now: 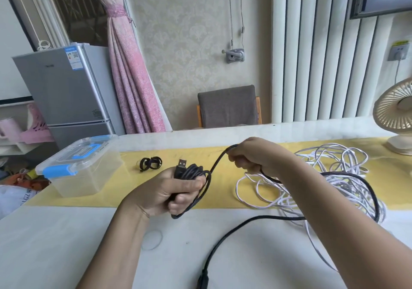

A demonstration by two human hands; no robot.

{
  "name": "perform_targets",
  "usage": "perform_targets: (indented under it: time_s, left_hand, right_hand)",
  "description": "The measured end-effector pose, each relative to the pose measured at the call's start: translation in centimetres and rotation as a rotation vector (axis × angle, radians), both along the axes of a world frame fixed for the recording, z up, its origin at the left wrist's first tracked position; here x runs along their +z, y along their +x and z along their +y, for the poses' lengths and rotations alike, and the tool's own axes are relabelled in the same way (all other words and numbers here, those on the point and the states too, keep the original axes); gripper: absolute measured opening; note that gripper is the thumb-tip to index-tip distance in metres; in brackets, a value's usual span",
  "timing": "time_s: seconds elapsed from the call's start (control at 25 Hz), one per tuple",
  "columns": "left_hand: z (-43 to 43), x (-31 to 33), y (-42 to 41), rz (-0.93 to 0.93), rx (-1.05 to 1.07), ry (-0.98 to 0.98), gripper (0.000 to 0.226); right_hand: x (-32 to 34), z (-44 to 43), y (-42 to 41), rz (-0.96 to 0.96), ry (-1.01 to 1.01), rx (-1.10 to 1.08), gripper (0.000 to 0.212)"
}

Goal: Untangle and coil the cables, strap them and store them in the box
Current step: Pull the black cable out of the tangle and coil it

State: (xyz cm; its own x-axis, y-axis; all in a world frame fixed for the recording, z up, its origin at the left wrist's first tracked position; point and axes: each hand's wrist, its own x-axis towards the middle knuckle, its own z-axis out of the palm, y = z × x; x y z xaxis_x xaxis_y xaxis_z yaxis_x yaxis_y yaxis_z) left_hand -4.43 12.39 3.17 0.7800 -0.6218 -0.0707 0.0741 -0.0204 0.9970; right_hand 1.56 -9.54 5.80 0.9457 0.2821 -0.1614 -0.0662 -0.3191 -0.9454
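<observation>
My left hand (169, 194) grips a small coil of the black cable (194, 172), its USB plug (180, 166) sticking up past the fingers. My right hand (256, 158) holds the same black cable a little farther along, with a span rising from the coil to it. The rest of the black cable (245, 221) trails over the table to the lower edge and loops through a tangled heap of white cable (312, 181) on the right. Black straps (150, 163) lie on the yellow runner. The clear box (80, 168) with a blue-latched lid stands shut at the left.
A beige fan (396, 119) stands at the table's far right edge. Behind the table are a grey chair (228, 108), a small fridge (66, 92) and a pink curtain. The yellow runner (223, 155) crosses the white table.
</observation>
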Motion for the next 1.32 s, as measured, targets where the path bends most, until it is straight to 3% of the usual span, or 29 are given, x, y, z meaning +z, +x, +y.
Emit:
perform_targets:
  time_s: [0.12,0.28,0.4,0.6,0.68,0.8,0.92,1.0,1.12,1.24,1.32]
  left_hand:
    - [-2.2,-0.5,0.3,-0.107,0.201,0.088,0.027]
    - [-4.4,-1.6,1.3,-0.204,0.426,0.124,0.042]
    - [-5.2,-2.1,1.9,-0.165,0.569,-0.090,0.067]
    - [-4.0,-1.3,2.2,-0.041,0.723,-0.303,0.069]
    - [-3.4,-0.9,2.2,0.033,0.673,-0.420,0.043]
    - [-2.3,-0.7,2.7,0.146,0.595,-0.751,0.057]
    - [-0.9,-0.8,2.8,0.239,0.362,-1.020,0.055]
    - [-0.4,-0.8,2.5,0.306,0.157,-1.078,0.050]
    - [-0.1,-0.4,1.7,0.294,-0.064,-0.974,0.058]
    - [0.2,-0.6,1.6,0.230,-0.282,-0.803,0.061]
    - [0.3,-0.5,1.3,0.146,-0.335,-0.615,0.056]
  right_hand:
    - [1.4,0.9,-1.8,-0.117,0.020,0.102,0.022]
    - [2.3,2.4,-3.5,-0.384,-0.133,0.138,0.021]
    - [2.3,3.3,-4.3,-0.534,-0.166,0.155,0.029]
    - [1.1,5.3,-6.2,-0.798,-0.359,0.338,0.028]
    - [0.7,5.6,-6.4,-0.800,-0.459,0.410,0.027]
    - [0.3,5.3,-5.9,-0.614,-0.542,0.551,0.027]
    - [-0.3,4.3,-4.7,-0.356,-0.430,0.672,0.024]
    - [-0.7,3.4,-3.7,-0.211,-0.299,0.744,0.026]
    - [-1.2,1.6,-2.2,-0.145,-0.247,0.705,0.027]
    - [-1.0,-0.6,-0.9,-0.216,-0.389,0.424,0.031]
    - [-0.6,-1.8,-0.3,-0.220,-0.364,0.249,0.038]
